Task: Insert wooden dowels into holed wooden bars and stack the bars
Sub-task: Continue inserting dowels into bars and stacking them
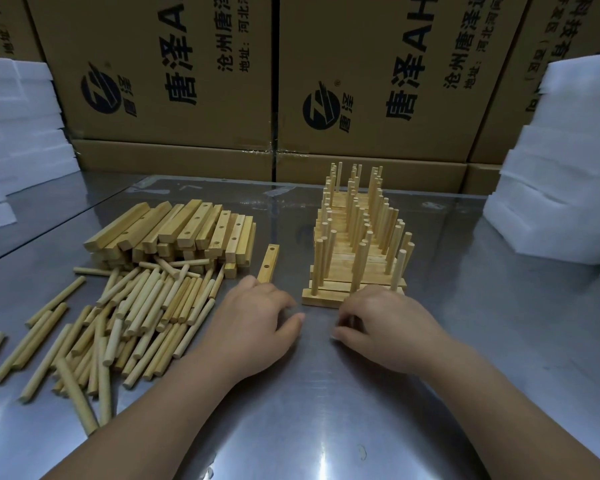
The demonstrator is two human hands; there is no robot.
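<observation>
Behind steel table [326, 417], cartons [160, 39] printed 唐泽, left hand [253, 320], right hand [388, 323] curled, grasp unclear

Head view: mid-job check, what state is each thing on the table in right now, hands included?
Finished stack: bars layered, dowels standing upright in them.
Single bar: flat, apart, holes empty.
Bar pile: loose, holes empty.
Loose dowels: lying scattered.
Left hand: palm down, fingers loosely curled, nothing seen in it.
Right hand: at the stack's near edge, fingers curled; hold unclear.
</observation>
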